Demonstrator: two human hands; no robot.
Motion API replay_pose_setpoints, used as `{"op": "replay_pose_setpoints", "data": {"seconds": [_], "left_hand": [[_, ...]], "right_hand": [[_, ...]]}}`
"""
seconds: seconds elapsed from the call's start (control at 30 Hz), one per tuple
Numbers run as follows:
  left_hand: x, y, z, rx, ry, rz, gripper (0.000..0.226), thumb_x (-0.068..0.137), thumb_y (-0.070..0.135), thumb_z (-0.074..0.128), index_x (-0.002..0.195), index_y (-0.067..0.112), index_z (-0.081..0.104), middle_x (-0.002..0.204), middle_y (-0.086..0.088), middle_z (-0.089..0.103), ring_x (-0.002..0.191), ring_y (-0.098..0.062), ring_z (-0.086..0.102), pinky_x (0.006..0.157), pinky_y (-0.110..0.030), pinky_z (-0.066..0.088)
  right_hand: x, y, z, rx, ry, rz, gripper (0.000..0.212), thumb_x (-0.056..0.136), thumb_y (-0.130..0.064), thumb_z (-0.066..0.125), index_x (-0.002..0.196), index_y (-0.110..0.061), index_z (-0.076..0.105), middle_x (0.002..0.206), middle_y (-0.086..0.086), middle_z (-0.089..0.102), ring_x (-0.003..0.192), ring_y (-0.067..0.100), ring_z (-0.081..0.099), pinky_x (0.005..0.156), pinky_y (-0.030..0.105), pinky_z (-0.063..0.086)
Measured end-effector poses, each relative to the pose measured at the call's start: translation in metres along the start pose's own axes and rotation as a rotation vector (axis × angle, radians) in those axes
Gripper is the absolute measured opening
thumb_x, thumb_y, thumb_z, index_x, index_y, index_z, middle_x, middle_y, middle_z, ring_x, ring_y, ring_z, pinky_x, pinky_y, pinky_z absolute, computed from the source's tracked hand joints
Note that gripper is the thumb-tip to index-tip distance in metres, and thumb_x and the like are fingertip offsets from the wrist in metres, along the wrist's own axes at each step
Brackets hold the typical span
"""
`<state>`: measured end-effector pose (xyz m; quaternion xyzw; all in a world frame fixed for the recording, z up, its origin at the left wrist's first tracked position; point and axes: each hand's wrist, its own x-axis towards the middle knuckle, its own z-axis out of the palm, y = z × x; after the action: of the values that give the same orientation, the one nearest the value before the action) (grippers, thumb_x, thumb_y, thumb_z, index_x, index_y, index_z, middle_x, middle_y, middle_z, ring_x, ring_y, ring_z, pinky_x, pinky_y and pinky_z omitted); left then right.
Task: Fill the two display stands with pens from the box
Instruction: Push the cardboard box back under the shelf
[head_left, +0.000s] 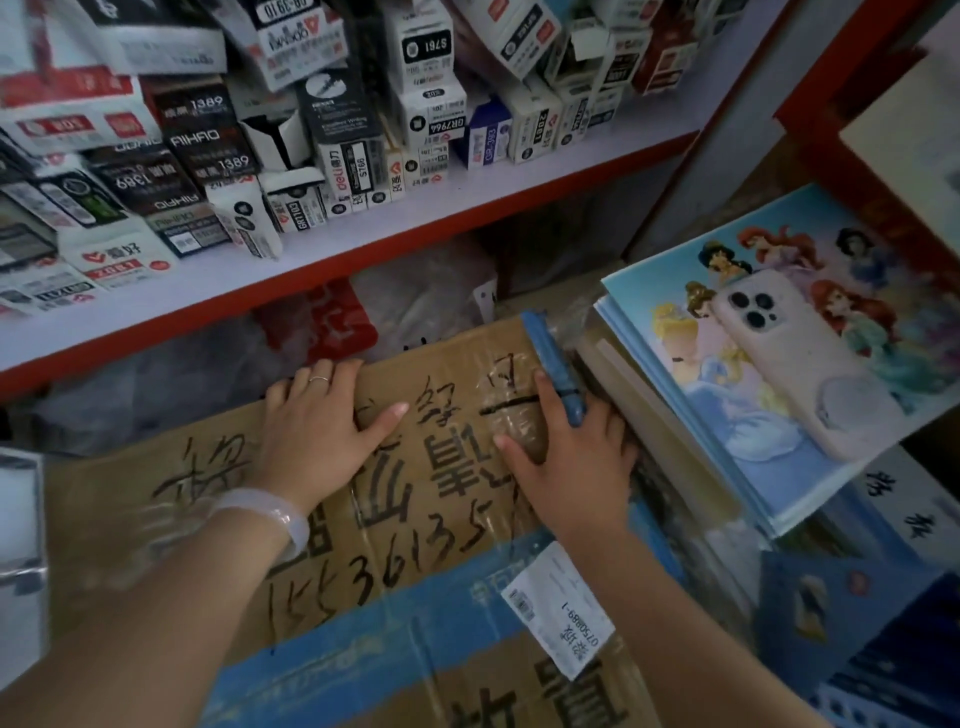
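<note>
Shelf (467, 192): crowded with pen boxes.
Box (415, 519): cardboard, flaps down.
Left hand (322, 426): my grip flat, fingers spread on flap.
Right hand (566, 462): flat there too.

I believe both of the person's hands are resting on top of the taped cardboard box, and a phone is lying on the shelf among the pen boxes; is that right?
Not quite. In the head view the phone lies on the stack of princess-picture books to the right, not on the shelf. The left hand and right hand do rest on the cardboard box.
</note>
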<state>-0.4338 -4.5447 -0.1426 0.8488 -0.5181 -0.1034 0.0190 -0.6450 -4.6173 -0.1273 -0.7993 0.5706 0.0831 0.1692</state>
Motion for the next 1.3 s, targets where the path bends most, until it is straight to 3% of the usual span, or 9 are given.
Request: {"op": "replay_pose_setpoints", "data": {"seconds": [0.13, 0.3, 0.6, 0.7, 0.9, 1.03, 1.2, 1.3], "left_hand": [[-0.007, -0.004, 0.005, -0.012, 0.061, 0.030, 0.077, 0.082, 0.074, 0.026, 0.130, 0.016, 0.042, 0.122, -0.008, 0.051, 0.113, -0.028, 0.044, 0.093, -0.038, 0.028], [-0.035, -0.009, 0.008, -0.017, 0.053, 0.075, 0.085, 0.074, 0.075, 0.015, 0.128, 0.016, 0.045, 0.119, -0.008, 0.053, 0.112, -0.028, 0.046, 0.092, -0.039, 0.029], [-0.106, -0.021, 0.017, 0.039, 0.007, 0.135, 0.073, 0.082, 0.070, 0.026, 0.117, 0.013, 0.056, 0.098, -0.004, 0.060, 0.089, -0.025, 0.057, 0.081, -0.039, 0.042], [-0.125, -0.025, 0.017, 0.057, -0.014, 0.150, 0.076, 0.084, 0.072, 0.018, 0.115, 0.015, 0.058, 0.095, 0.000, 0.061, 0.086, -0.021, 0.059, 0.079, -0.038, 0.046], [-0.136, -0.034, 0.017, 0.084, -0.054, 0.139, 0.075, 0.086, 0.070, 0.017, 0.111, 0.014, 0.058, 0.092, -0.001, 0.062, 0.083, -0.022, 0.061, 0.080, -0.032, 0.028], [-0.136, -0.031, 0.016, 0.073, -0.096, 0.105, 0.071, 0.089, 0.065, 0.016, 0.109, 0.013, 0.060, 0.092, -0.002, 0.063, 0.084, -0.022, 0.060, 0.081, -0.033, 0.028], [-0.132, -0.028, 0.018, 0.062, -0.126, 0.061, 0.075, 0.089, 0.066, 0.014, 0.108, 0.011, 0.062, 0.090, -0.003, 0.064, 0.081, -0.023, 0.061, 0.083, -0.035, 0.030], [-0.132, -0.027, 0.018, 0.043, -0.120, 0.057, 0.076, 0.089, 0.065, 0.014, 0.108, 0.010, 0.062, 0.092, -0.004, 0.065, 0.084, -0.024, 0.061, 0.086, -0.038, 0.030]], "right_hand": [[-0.011, -0.004, 0.005, 0.053, 0.047, 0.038, 0.073, 0.089, -0.065, 0.035, 0.149, -0.040, 0.000, 0.145, 0.015, 0.023, 0.131, 0.034, 0.026, 0.106, 0.047, 0.025], [-0.047, -0.005, 0.015, 0.077, 0.038, 0.094, 0.074, 0.088, -0.066, 0.034, 0.149, -0.040, 0.000, 0.144, 0.013, 0.025, 0.130, 0.033, 0.029, 0.104, 0.045, 0.028], [-0.136, -0.009, 0.037, 0.110, -0.124, 0.249, 0.079, 0.086, -0.070, 0.030, 0.143, -0.046, -0.018, 0.144, 0.009, 0.018, 0.133, 0.029, 0.024, 0.107, 0.042, 0.027], [-0.160, -0.014, 0.041, 0.114, -0.166, 0.287, 0.081, 0.084, -0.072, 0.029, 0.139, -0.047, -0.026, 0.147, 0.006, 0.012, 0.135, 0.027, 0.021, 0.108, 0.041, 0.026], [-0.170, -0.021, 0.040, 0.116, -0.222, 0.283, 0.083, 0.084, -0.074, 0.029, 0.135, -0.048, -0.031, 0.151, 0.004, 0.005, 0.138, 0.026, 0.017, 0.110, 0.039, 0.022], [-0.167, -0.018, 0.039, 0.113, -0.234, 0.269, 0.085, 0.080, -0.078, 0.029, 0.116, -0.048, -0.042, 0.152, 0.002, 0.004, 0.139, 0.025, 0.016, 0.111, 0.038, 0.022], [-0.148, -0.008, 0.028, 0.129, -0.361, 0.244, 0.092, 0.077, -0.080, 0.036, 0.117, -0.049, -0.041, 0.153, 0.003, -0.007, 0.142, 0.024, 0.009, 0.113, 0.036, 0.019], [-0.135, -0.003, 0.016, 0.110, -0.278, 0.065, 0.092, 0.064, -0.089, 0.021, 0.121, -0.055, -0.042, 0.156, 0.005, -0.013, 0.144, 0.029, 0.005, 0.113, 0.042, 0.021]]}}
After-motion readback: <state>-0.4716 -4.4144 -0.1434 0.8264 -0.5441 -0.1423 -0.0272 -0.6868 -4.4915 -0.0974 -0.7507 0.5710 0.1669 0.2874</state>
